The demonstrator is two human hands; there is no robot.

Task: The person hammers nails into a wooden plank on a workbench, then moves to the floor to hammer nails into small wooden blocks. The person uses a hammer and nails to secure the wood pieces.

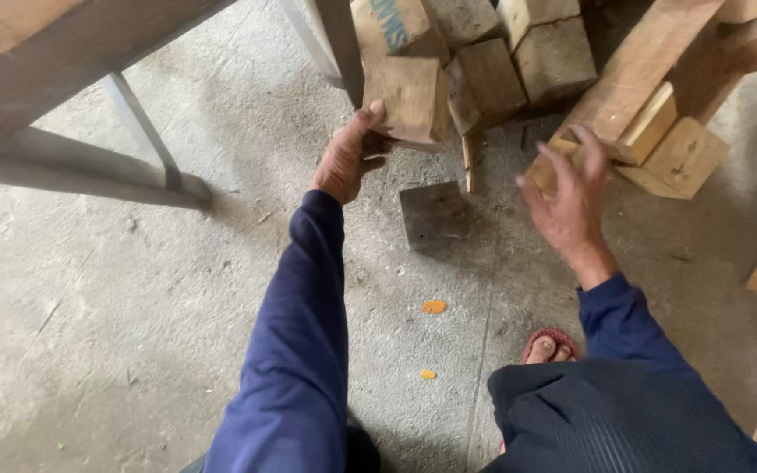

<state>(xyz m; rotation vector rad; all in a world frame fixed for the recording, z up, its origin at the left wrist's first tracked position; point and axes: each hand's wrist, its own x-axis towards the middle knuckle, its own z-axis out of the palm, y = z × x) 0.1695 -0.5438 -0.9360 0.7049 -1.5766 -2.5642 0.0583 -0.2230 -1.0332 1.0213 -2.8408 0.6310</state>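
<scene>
Up front, left hand [343, 162] gripping wooden block [409, 98], right hand [571, 206] empty.

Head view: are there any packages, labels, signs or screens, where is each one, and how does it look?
Marked wood block: top centre of the pile, just above the block in the left hand; tan, boxy, with blue-green painted lettering on one face.
No packages, signs or screens show.

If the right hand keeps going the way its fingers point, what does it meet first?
Most likely the small pale wood block leaning against the slanted beam. The right hand is open, its fingertips just short of it, though depth is hard to judge.
</scene>
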